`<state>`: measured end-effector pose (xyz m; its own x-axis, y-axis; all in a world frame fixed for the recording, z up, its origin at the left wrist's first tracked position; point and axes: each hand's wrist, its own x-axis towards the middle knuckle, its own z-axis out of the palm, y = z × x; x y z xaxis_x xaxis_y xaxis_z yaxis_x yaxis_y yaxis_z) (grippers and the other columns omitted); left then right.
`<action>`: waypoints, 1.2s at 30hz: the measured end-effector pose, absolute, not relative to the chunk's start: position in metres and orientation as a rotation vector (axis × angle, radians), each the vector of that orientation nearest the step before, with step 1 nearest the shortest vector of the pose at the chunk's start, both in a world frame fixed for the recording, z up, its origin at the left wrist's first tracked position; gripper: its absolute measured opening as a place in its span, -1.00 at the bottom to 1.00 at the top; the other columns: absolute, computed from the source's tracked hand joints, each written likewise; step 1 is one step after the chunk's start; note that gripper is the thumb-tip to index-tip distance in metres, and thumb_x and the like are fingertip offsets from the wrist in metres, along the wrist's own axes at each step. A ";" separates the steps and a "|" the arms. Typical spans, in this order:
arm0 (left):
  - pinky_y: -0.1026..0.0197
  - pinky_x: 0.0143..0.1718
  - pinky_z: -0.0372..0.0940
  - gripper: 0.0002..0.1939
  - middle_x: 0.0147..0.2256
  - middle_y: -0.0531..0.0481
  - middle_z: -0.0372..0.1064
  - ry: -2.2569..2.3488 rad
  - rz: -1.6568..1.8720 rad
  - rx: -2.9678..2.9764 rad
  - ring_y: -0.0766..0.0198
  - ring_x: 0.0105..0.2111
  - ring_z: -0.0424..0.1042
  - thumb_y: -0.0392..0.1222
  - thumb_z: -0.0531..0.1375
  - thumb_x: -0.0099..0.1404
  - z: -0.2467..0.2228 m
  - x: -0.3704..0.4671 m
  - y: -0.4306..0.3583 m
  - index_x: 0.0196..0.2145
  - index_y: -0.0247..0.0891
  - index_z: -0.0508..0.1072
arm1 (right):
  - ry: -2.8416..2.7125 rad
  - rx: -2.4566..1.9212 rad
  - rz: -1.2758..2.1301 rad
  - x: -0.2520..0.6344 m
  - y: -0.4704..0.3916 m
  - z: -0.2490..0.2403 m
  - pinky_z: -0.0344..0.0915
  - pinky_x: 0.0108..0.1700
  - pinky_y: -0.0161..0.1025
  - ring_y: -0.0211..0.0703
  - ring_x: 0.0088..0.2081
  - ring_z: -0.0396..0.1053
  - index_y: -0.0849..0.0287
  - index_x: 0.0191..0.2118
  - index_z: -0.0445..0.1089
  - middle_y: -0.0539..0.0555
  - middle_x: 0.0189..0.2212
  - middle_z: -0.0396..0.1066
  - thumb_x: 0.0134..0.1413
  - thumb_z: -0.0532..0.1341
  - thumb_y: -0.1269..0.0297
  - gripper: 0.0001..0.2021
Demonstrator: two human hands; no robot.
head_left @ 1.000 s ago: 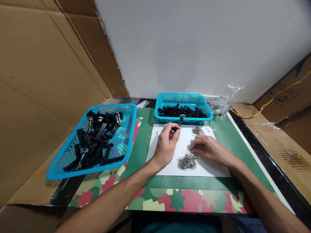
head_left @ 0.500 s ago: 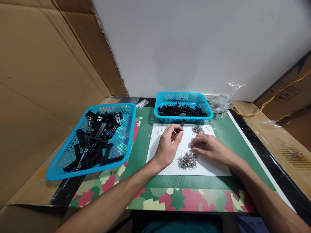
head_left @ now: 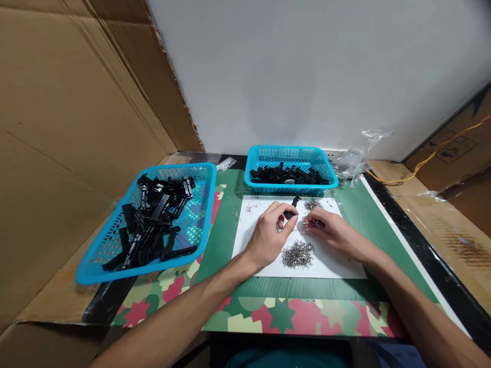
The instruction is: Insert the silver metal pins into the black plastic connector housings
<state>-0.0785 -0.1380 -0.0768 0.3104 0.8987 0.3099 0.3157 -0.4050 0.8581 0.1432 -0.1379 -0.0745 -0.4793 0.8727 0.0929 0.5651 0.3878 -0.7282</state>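
Over the white sheet (head_left: pixel 249 235), my left hand (head_left: pixel 273 229) pinches a small black plastic part (head_left: pixel 295 203) between thumb and fingers. Just to its right is my right hand (head_left: pixel 326 228), its fingers closed on a tiny metal piece (head_left: pixel 308 223) whose shape is hard to make out. The two hands are close but apart. A larger pile of small metal pieces (head_left: pixel 298 254) lies below them on the sheet, and a smaller pile (head_left: pixel 313 204) lies beyond my right hand. A few loose bits (head_left: pixel 251 207) are scattered at the sheet's upper left.
A blue basket (head_left: pixel 209 214) of long black parts stands at the left. Behind the sheet is a smaller blue basket (head_left: pixel 291 189) with black pieces. Plastic bags (head_left: pixel 347 164) lie at the back right. Cardboard (head_left: pixel 76 102) rises on the left, and a yellow wire (head_left: pixel 422 164) runs at the right.
My left hand has shifted slightly right and down, and the black part is tilted more upright. My right hand's fingers have drawn together, with a tiny metal piece now visible at their tips.
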 end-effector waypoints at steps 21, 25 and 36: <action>0.19 -0.22 0.25 -0.84 -0.16 0.01 0.32 1.036 0.869 1.983 0.28 -0.29 0.34 -0.12 0.09 0.55 -0.077 -0.079 -0.143 -0.14 -0.18 0.44 | -1.924 -1.119 0.829 0.132 -0.145 -0.067 0.30 -0.28 -0.21 -0.15 -0.32 0.37 0.13 -0.23 0.48 0.06 -0.32 0.49 0.38 0.24 0.23 -0.86; 0.21 -0.25 0.25 -0.84 -0.16 0.01 0.34 1.014 0.898 1.963 0.28 -0.31 0.33 -0.11 0.10 0.55 -0.077 -0.079 -0.143 -0.13 -0.18 0.45 | -1.922 -1.105 0.786 0.132 -0.147 -0.066 0.30 -0.30 -0.21 -0.16 -0.33 0.38 0.13 -0.25 0.48 0.06 -0.34 0.50 0.34 0.24 0.30 -0.89; 0.24 -0.24 0.28 -0.80 -0.19 0.02 0.35 0.932 1.130 1.681 0.27 -0.24 0.38 -0.08 0.25 0.47 -0.077 -0.076 -0.143 -0.08 -0.18 0.32 | -1.908 -0.870 0.036 0.120 -0.152 -0.078 0.22 -0.34 -0.13 -0.16 -0.45 0.27 0.09 -0.31 0.40 -0.01 -0.51 0.34 0.26 0.25 0.49 -0.85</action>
